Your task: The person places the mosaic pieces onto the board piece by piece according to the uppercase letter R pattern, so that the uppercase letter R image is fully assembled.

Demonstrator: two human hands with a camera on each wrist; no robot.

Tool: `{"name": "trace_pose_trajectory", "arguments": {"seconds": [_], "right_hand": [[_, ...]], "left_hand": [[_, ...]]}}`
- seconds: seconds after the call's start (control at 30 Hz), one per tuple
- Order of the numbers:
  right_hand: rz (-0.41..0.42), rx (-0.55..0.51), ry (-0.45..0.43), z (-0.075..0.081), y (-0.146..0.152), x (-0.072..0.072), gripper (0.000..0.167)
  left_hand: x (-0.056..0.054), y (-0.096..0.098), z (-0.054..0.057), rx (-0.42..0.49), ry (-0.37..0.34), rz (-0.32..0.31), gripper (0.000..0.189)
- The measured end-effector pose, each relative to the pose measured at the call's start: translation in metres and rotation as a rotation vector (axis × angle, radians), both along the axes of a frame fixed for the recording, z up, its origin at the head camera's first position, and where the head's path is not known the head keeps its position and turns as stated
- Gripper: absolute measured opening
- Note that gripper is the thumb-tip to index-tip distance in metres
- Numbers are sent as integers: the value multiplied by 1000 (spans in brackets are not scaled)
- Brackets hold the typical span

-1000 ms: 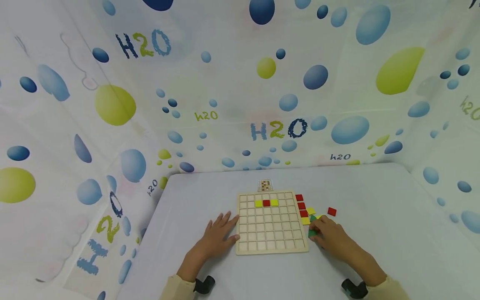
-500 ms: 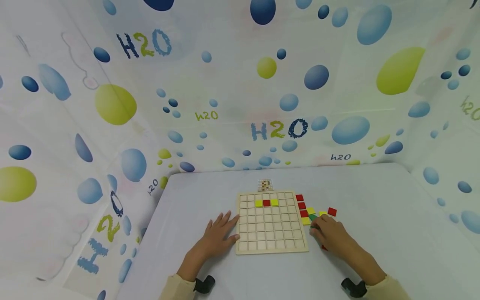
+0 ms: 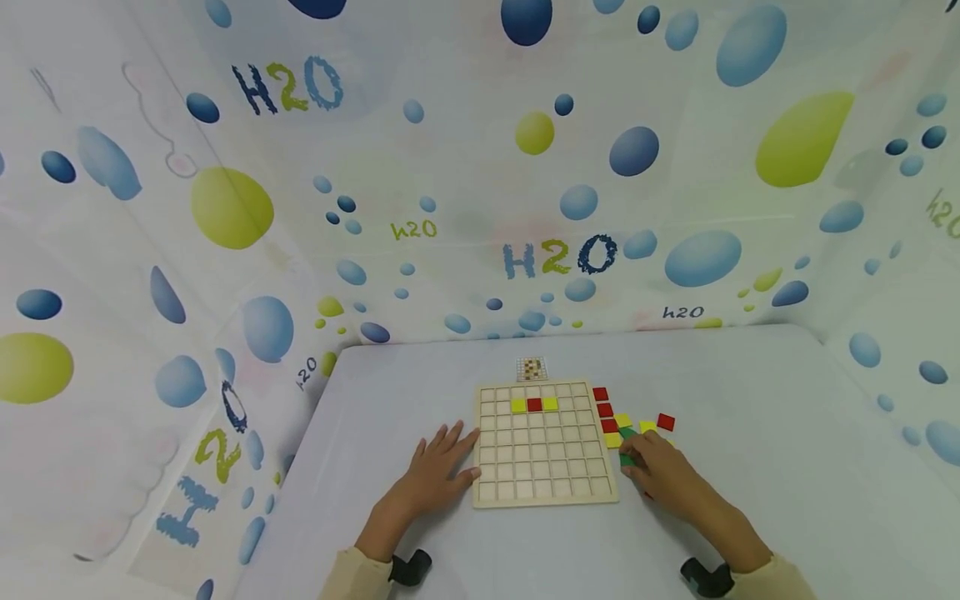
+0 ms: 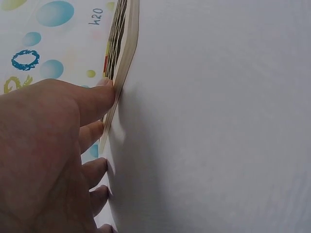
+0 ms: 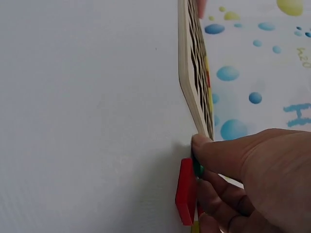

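A wooden grid board (image 3: 546,505) lies on the white table, with yellow, red and yellow tiles in one row near its far side. My left hand (image 3: 438,471) rests at the board's left edge, fingers spread and touching it. Just beyond the right edge, my right hand (image 3: 660,468) is over a small group of loose tiles. Its thumb and fingers pinch a green tile (image 5: 198,167), mostly hidden by the fingers. Close by, a red tile (image 5: 185,194) shows in the right wrist view. Another green tile (image 3: 627,432) lies just ahead of the fingers.
Several red tiles (image 3: 604,410) and a yellow tile (image 3: 612,440) line the board's right edge. Farther right are a yellow tile (image 3: 648,427) and a separate red tile (image 3: 666,422). A small printed pattern card (image 3: 532,369) lies behind the board. A patterned curtain (image 3: 450,167) hangs behind the table.
The right hand has shifted slightly among the loose tiles, and green shows again by its thumb. A red tile seen under that hand half a second ago is hidden in the head view. Left hand unmoved.
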State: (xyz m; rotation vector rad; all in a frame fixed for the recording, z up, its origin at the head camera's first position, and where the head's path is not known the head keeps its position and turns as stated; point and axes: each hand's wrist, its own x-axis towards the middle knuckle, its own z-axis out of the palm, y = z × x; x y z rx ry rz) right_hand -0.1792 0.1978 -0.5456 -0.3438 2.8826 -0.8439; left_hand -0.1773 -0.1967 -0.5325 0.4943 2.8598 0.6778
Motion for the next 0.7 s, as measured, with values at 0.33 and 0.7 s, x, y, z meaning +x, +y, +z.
{"name": "trace_pose_trajectory", "arguments": {"seconds": [0.33,0.7], "right_hand": [[30,38,41,0,-3,1,29],[66,-4,130,23,-9,-26,29]], "left_hand": [[0,0,1,-4,-7,5,65],[0,-1,-1,-1,-13,3,66]]}}
